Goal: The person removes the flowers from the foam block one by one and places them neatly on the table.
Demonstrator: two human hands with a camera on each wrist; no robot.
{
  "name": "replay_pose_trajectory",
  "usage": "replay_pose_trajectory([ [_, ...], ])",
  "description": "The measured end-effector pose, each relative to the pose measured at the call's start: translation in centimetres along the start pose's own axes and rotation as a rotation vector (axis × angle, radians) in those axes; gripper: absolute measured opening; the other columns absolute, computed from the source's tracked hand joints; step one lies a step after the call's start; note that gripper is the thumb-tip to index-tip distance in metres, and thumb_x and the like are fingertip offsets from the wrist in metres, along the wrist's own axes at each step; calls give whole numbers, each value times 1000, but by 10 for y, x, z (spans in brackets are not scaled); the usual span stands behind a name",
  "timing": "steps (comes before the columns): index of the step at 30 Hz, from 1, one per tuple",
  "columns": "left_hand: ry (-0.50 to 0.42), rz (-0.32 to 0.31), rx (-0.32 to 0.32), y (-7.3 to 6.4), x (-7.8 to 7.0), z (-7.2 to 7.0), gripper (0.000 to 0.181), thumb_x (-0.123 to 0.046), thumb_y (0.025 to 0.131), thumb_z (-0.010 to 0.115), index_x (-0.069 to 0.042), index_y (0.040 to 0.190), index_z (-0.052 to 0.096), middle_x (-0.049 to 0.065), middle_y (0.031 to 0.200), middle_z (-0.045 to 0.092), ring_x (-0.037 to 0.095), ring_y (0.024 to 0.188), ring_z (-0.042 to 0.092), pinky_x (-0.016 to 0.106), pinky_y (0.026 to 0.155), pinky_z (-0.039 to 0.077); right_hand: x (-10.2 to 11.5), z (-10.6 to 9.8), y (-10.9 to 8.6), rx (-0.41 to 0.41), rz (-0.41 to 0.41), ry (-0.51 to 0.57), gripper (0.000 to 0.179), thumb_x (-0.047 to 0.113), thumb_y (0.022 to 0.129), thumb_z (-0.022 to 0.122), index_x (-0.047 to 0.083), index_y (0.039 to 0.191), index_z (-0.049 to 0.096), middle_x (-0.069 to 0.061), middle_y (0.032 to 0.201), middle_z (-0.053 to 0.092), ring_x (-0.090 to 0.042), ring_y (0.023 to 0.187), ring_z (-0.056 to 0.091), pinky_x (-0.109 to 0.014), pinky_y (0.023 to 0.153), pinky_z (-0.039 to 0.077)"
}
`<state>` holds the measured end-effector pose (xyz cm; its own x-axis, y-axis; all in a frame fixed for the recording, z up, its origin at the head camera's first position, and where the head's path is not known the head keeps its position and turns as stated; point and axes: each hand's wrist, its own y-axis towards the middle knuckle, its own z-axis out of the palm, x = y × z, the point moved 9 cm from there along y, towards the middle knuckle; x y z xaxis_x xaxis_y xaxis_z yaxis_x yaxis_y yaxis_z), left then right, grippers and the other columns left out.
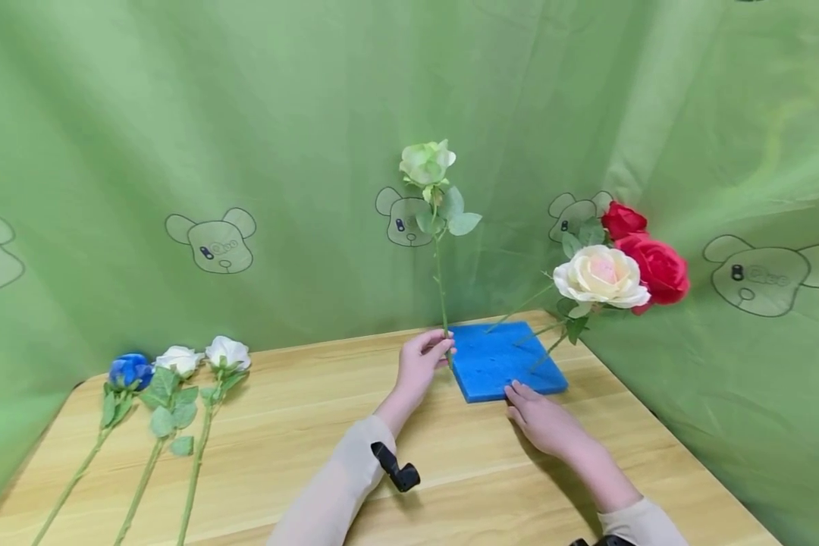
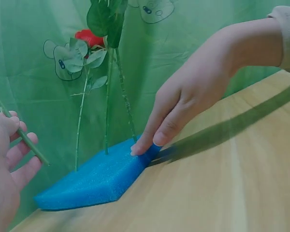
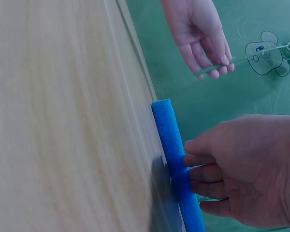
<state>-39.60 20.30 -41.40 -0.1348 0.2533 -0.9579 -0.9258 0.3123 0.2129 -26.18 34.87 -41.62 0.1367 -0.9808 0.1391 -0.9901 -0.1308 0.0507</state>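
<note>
My left hand (image 1: 418,365) pinches the lower stem of a pale green artificial rose (image 1: 426,164) between thumb and fingers. The flower stands nearly upright; in the left wrist view, its stem's bare lower end (image 2: 36,152) is apart from the blue foam block (image 2: 96,181). With fingers fairly straight, my right hand (image 1: 549,421) touches the block's near edge, fingertips (image 2: 137,151) on its top. Three stems stand in the foam, leaning right in the head view: a cream rose (image 1: 600,277) in front of a large red rose (image 1: 658,269) and a smaller red rose (image 1: 624,220).
On the wooden table (image 1: 300,440), at the left, lie a blue rose (image 1: 131,371) and two white roses (image 1: 179,361), (image 1: 228,352), stems toward the near edge. A green curtain (image 1: 314,152) with bear-head drawings hangs behind and to the right.
</note>
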Motion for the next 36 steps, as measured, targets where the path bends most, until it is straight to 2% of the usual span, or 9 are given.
replay_pose_trajectory([
  [7, 13, -23, 35, -24, -9, -8, 24, -12, 92, 66, 0, 112, 69, 20, 108, 70, 29, 96, 71, 42, 85, 60, -5, 4, 1, 5, 4, 11, 45, 19, 101, 49, -8, 137, 49, -30, 145, 43, -47, 133, 43, -59, 109, 39],
  [12, 9, -25, 55, -41, -17, -14, 26, -11, 92, 65, 5, 113, 67, 26, 108, 69, 22, 90, 71, 37, 80, 62, -7, 5, 0, 5, 15, 26, 46, 20, 101, 49, -8, 138, 48, -30, 146, 42, -47, 134, 42, -59, 109, 38],
  [17, 22, -29, 71, -56, -23, -22, 24, -11, 92, 66, 3, 111, 68, 30, 106, 67, 14, 84, 69, 31, 75, 62, -8, 5, 1, -1, 12, 25, 47, 21, 101, 50, -8, 138, 48, -31, 145, 43, -48, 133, 42, -60, 109, 38],
  [25, 74, -62, 101, -83, -26, -41, 27, -13, 91, 68, 2, 113, 67, 19, 102, 71, 11, 82, 69, 31, 74, 62, -7, 4, 2, -3, 6, 22, 47, 21, 100, 50, -8, 137, 48, -31, 145, 43, -48, 133, 43, -60, 108, 39],
  [31, 89, -92, 107, -100, -24, -60, 33, -12, 90, 68, 6, 117, 64, 25, 108, 68, 16, 83, 70, 27, 70, 61, -8, 3, 4, -32, -4, 12, 46, 20, 99, 52, -9, 136, 50, -31, 144, 45, -48, 132, 44, -60, 107, 40],
  [36, 81, -141, 128, -115, -20, -77, 38, -12, 90, 68, 8, 121, 60, 26, 111, 65, 14, 83, 69, 24, 69, 60, -9, 5, 4, -35, -2, 11, 46, 20, 99, 52, -8, 136, 50, -31, 143, 45, -48, 131, 45, -60, 107, 40],
])
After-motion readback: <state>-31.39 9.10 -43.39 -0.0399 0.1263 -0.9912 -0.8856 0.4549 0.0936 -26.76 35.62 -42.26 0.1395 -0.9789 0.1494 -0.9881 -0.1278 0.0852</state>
